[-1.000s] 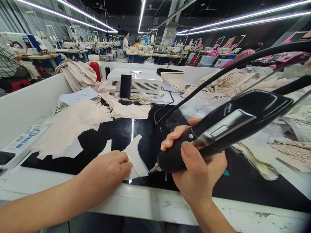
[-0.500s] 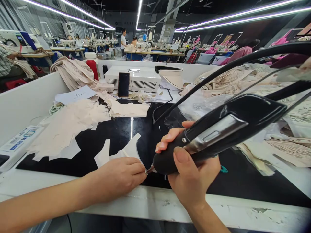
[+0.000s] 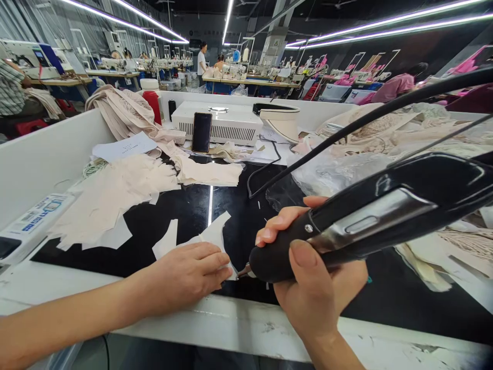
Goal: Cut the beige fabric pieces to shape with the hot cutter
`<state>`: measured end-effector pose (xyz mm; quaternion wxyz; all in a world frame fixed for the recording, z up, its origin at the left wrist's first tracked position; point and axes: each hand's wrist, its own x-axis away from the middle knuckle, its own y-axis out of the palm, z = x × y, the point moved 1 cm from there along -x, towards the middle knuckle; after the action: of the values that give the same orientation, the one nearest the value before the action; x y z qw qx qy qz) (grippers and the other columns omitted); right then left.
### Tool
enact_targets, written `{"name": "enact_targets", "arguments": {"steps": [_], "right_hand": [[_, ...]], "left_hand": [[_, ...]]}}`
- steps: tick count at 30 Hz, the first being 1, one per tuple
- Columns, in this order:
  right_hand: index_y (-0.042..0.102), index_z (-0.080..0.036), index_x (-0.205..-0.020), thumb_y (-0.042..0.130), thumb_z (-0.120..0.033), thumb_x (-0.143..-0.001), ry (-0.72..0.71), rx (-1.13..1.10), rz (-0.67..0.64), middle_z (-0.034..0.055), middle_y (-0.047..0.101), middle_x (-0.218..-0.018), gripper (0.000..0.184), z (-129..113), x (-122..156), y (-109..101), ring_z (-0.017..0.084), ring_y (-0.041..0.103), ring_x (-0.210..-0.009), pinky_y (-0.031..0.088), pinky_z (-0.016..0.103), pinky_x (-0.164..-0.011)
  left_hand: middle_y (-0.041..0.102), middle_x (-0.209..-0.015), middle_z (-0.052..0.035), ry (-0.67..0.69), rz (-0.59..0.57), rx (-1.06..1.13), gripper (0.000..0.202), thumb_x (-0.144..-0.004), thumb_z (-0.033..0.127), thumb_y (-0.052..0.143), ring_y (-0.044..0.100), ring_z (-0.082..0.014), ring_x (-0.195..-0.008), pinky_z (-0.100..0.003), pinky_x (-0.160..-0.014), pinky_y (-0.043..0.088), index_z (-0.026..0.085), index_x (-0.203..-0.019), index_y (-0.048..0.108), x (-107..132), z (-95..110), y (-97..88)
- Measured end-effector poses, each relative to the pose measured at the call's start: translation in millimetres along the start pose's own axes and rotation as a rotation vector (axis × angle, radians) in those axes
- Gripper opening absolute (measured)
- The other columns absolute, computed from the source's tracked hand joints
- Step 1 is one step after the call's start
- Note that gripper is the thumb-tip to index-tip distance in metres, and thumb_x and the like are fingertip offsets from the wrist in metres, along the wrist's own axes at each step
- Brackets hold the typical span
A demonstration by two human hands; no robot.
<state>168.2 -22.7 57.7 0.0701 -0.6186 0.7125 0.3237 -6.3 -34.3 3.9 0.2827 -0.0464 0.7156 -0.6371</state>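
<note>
My right hand [image 3: 323,282] is wrapped round a black corded hand tool [image 3: 370,221] with a metal lever and a narrow metal tip; the thumb lies along its side. The tip points left and meets, or nearly meets, the edge of a white fabric piece [image 3: 215,231] on the black work surface [image 3: 192,202]. Over this piece rests my left hand [image 3: 192,272], its bent fingers holding it down close to the tip. The left thumb is hidden. Beside it, farther left, lies another pale corner of fabric [image 3: 166,239], partly covered by the hand.
A heap of cream fabric pieces [image 3: 115,190] lies left, near a white labelled box [image 3: 34,221]. At the back stand a phone [image 3: 202,132], a white vented box [image 3: 239,126] and a visor [image 3: 283,121]. The black cable [image 3: 346,134] arches across the right. Lace and plastic [image 3: 339,169] cover that side.
My left fingers have loosened from a pinch near the tip and lie more over the fabric. The tool and my right hand have moved a little to the right in view.
</note>
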Motion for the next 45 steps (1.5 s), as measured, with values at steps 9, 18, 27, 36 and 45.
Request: {"name": "enact_targets", "arguments": {"steps": [9, 18, 27, 36, 45], "right_hand": [[0.062, -0.027, -0.111, 0.079, -0.030, -0.080, -0.009, 0.017, -0.026, -0.0027, 0.062, -0.081, 0.036, -0.1, -0.2, -2.5, 0.014, 0.059, -0.063, 0.051, 0.030, -0.059], [0.063, -0.027, -0.105, 0.082, -0.030, -0.073, 0.009, 0.024, 0.024, -0.0033, 0.062, -0.076, 0.038, -4.3, -3.1, 2.5, 0.014, 0.059, -0.059, 0.053, 0.028, -0.053], [0.065, -0.026, -0.100, 0.081, -0.026, -0.066, 0.029, 0.020, 0.051, -0.0045, 0.061, -0.071, 0.037, -5.5, -5.4, 6.5, 0.014, 0.057, -0.056, 0.053, 0.027, -0.049], [0.067, -0.026, -0.095, 0.077, -0.022, -0.061, 0.045, 0.023, 0.093, -0.0052, 0.063, -0.068, 0.036, -7.8, -6.4, 9.0, 0.014, 0.056, -0.053, 0.052, 0.026, -0.045], [0.067, -0.026, -0.090, 0.072, -0.017, -0.055, 0.024, 0.043, 0.171, -0.0063, 0.062, -0.065, 0.037, -5.1, -19.4, 15.8, 0.015, 0.055, -0.051, 0.051, 0.026, -0.043]], "left_hand": [[0.065, -0.108, -0.0093, -0.005, -0.051, -0.004, 0.026, -0.104, 0.014, 0.042, 0.063, -0.0198, -0.104, -0.033, -0.097, 0.051, 0.011, -0.123, 0.058, 0.5, -0.8, -1.2], [0.065, -0.105, -0.0088, -0.047, -0.007, 0.081, 0.019, -0.102, 0.016, 0.046, 0.062, -0.0186, -0.102, -0.031, -0.095, 0.050, 0.015, -0.114, 0.060, 0.8, -2.0, -0.5], [0.066, -0.104, -0.0095, -0.057, 0.031, 0.093, 0.020, -0.102, 0.019, 0.045, 0.062, -0.0206, -0.098, -0.034, -0.093, 0.052, 0.013, -0.114, 0.061, 1.5, -2.0, 3.4], [0.067, -0.114, -0.0106, -0.068, 0.076, 0.069, 0.022, -0.103, 0.022, 0.046, 0.063, -0.0214, -0.105, -0.033, -0.095, 0.052, 0.015, -0.116, 0.062, 4.8, -2.9, 5.2], [0.065, -0.116, -0.0105, -0.091, 0.056, 0.086, 0.023, -0.102, 0.020, 0.047, 0.062, -0.0221, -0.107, -0.035, -0.097, 0.052, 0.015, -0.119, 0.062, 5.8, -1.3, 4.8]]}}
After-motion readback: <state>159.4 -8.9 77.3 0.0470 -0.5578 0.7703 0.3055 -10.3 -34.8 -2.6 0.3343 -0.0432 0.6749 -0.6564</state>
